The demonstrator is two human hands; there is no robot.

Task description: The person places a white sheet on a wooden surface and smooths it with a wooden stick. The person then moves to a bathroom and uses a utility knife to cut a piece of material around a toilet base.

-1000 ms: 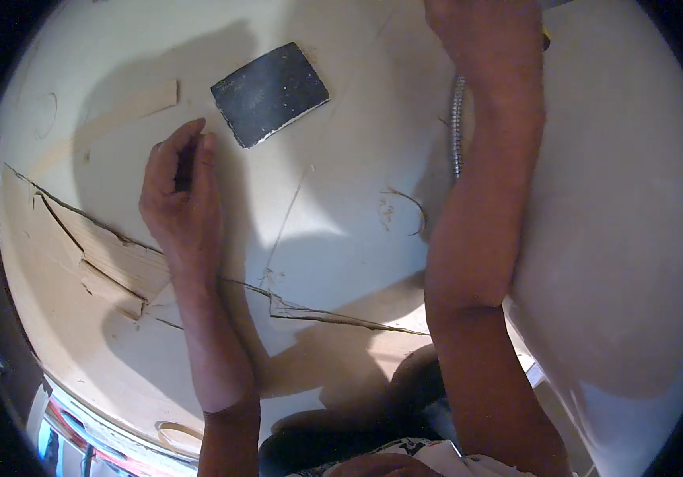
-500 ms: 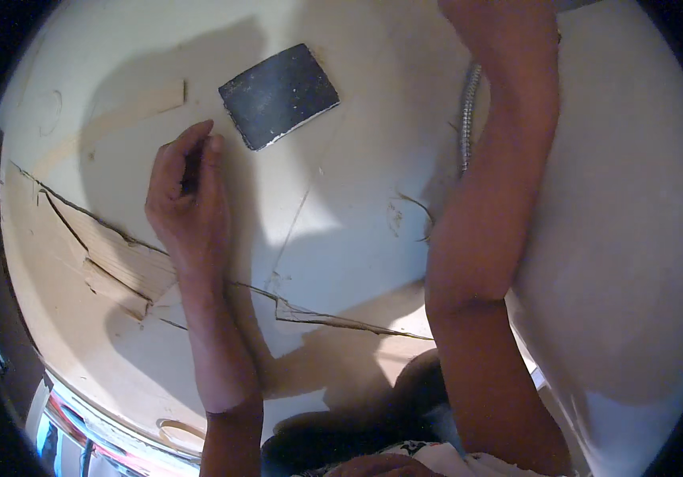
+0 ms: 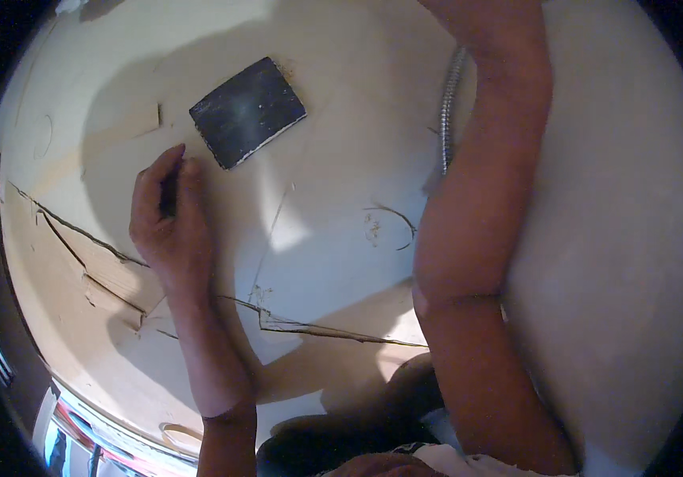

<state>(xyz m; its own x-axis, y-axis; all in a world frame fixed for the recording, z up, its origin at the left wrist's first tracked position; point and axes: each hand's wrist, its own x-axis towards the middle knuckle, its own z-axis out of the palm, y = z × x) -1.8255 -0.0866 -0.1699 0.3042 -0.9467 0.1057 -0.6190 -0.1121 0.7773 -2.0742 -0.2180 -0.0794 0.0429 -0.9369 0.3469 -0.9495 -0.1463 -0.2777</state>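
Note:
On the pale worktop (image 3: 341,262) rests my left hand (image 3: 170,219), thumb side up. Its fingers are loosely curved, with a gap between thumb and forefinger and nothing visible in it. Just beyond its fingertips lies a flat dark rectangular slab (image 3: 248,113) with a pale, worn near edge; the hand does not touch it. My right arm reaches far forward. The back of my right hand (image 3: 488,20) is cut off by the upper edge, so its fingers and anything in them are hidden. Beside that forearm runs a ribbed metal flexible hose (image 3: 450,111).
The worktop's surface layer is cracked and torn, with a broken strip (image 3: 114,298) at the left and a long split (image 3: 333,334) near me. A curved dark mark (image 3: 405,219) lies by my right elbow. Coloured items (image 3: 79,429) show beyond the lower left edge.
The slab, the hose and the worktop's cracks appear shifted left and slightly lower in view. My left hand shifts the same way, keeping its loose curl. My right arm still reaches forward.

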